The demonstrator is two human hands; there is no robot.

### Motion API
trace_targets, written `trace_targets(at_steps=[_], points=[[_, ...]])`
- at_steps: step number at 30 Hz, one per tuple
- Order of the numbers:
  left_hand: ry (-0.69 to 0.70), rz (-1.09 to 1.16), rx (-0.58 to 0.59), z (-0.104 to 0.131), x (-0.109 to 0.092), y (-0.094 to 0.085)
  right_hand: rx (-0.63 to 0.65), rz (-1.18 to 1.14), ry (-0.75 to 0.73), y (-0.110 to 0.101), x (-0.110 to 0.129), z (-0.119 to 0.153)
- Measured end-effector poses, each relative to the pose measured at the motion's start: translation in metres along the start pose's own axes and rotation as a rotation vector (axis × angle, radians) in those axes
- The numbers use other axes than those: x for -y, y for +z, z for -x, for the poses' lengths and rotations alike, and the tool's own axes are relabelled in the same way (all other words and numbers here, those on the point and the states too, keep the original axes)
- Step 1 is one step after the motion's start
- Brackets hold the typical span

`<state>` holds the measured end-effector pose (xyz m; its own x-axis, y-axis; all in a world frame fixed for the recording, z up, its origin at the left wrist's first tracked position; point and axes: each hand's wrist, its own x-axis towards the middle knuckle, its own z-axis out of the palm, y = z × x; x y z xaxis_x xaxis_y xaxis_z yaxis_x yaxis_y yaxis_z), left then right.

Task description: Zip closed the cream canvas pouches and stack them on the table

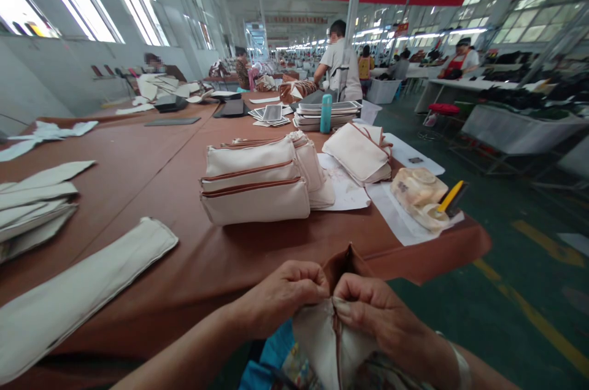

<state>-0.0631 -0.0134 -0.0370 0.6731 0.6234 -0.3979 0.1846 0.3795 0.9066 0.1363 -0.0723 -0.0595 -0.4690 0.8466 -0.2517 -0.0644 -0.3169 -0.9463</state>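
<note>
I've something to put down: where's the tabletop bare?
Widest: brown table between left-hand cream strips and cream pouches, beyond the long cream piece. A narrower bare strip runs from the pouches to the near edge. The right end is crowded: cream stack, yellow tool.

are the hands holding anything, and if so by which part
A cream-and-brown piece: the left hand and right hand pinch it near the top of its brown strip.

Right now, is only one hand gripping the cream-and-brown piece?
No, the left hand and the right hand both pinch the cream-and-brown piece, close beside each other.
</note>
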Motion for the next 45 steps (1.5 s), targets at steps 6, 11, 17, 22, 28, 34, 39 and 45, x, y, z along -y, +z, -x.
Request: trace_targets(at_steps=[6, 11, 17, 22, 28, 34, 39, 45], points=[[0.017, -0.204, 0.025, 0.008, -0.004, 0.004, -0.044, 0.176, -0.058, 0.003, 0.006, 0.001], [-0.059, -0.095, -0.010, 0.009, -0.002, 0.012, 0.006, 0.028, -0.036, 0.004, 0.005, 0.001], [-0.020, -0.070, -0.081, 0.012, -0.002, 0.021, 0.049, -0.100, -0.042, -0.003, -0.009, -0.003], [0.040, -0.238, -0.044, 0.016, -0.001, 0.019, -0.083, 0.368, -0.169, -0.003, 0.002, 0.001], [0.119, -0.300, -0.003, 0.020, -0.003, 0.021, -0.203, 0.777, -0.324, 0.005, 0.019, 0.004], [0.144, -0.401, -0.095, 0.021, 0.001, 0.024, -0.259, 0.822, -0.334, 0.012, 0.017, 0.003], [0.099, -0.373, -0.135, 0.020, 0.012, 0.024, -0.168, 0.419, -0.102, 0.010, 0.010, -0.003], [0.068, -0.255, -0.105, 0.019, 0.011, 0.024, -0.129, 0.286, -0.082, 0.007, 0.010, -0.005]])
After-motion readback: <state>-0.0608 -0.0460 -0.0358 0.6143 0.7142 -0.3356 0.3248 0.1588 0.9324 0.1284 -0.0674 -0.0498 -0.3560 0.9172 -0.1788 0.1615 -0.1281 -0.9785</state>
